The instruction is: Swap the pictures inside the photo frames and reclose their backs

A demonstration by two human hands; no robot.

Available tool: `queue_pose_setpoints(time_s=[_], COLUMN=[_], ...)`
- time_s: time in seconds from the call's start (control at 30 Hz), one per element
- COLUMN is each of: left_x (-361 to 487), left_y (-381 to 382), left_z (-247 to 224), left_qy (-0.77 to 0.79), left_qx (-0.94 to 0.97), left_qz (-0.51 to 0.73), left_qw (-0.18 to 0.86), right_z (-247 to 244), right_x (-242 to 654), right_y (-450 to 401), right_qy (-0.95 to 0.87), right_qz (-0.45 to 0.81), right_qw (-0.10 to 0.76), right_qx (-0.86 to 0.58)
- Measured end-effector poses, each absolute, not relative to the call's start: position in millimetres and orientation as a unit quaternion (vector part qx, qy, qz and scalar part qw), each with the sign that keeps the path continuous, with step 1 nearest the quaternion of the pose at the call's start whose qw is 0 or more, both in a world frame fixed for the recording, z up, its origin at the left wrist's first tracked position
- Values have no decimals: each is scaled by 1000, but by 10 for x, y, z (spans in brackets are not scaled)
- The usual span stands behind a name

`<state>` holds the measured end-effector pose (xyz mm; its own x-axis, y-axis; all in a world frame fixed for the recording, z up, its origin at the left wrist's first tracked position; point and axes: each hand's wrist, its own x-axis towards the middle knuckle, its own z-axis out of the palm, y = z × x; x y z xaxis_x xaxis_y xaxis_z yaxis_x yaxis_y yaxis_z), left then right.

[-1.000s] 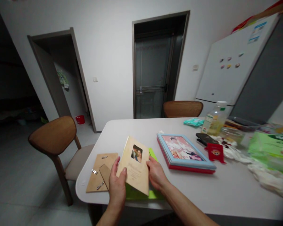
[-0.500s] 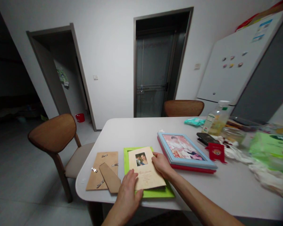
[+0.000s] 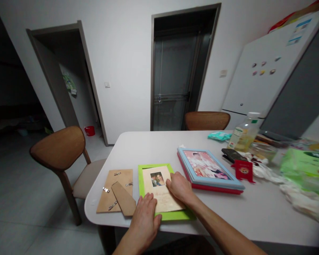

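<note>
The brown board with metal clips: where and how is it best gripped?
Probably pinch the brown board at its far-left corner, from the left: it lies flat, that corner is uncovered, and the left hand is near its right side.

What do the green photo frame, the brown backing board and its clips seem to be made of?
Green photo frame: plastic or painted wood, I cannot tell which; its colour looks even. Backing board: probably matte fibreboard, plain brown without visible grain. Clips: apparently polished metal, shining silver.
</note>
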<state>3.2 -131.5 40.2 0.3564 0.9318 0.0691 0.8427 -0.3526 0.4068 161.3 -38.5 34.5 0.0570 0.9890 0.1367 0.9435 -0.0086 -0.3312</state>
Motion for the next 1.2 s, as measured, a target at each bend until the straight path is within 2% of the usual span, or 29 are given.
queue_pose_setpoints(time_s=[0.13, 0.3, 0.43, 0.6, 0.7, 0.87, 1.2], left_x=[-49, -665, -1275, -1572, -1630, -1654, -773], left_y=[-1338, -1335, -1373, -1521, -1547, -1492, -1358], left_z=[319, 156, -42, -217, -236, -39, 720], left_qy=[525, 556, 657, 597, 569, 536, 478], left_qx=[818, 784, 715, 764, 774, 781, 819], left_qz=[186, 272, 238, 238, 266, 301, 304], left_qw=[141, 53, -20, -65, -81, -105, -89], right_z=[323, 436, 504, 411, 327, 438, 1030], right_x=[1616, 1403, 887, 314, 204, 322, 1241], right_y=[-414, -558, -814, -983, -947, -965, -1077], right_qy=[-703, -772, -839, -870, -856, -833, -793], right_qz=[11, 40, 89, 83, 139, 229, 250], right_qw=[137, 209, 225, 192, 222, 291, 361], right_qx=[-698, -599, -487, -447, -446, -412, -423])
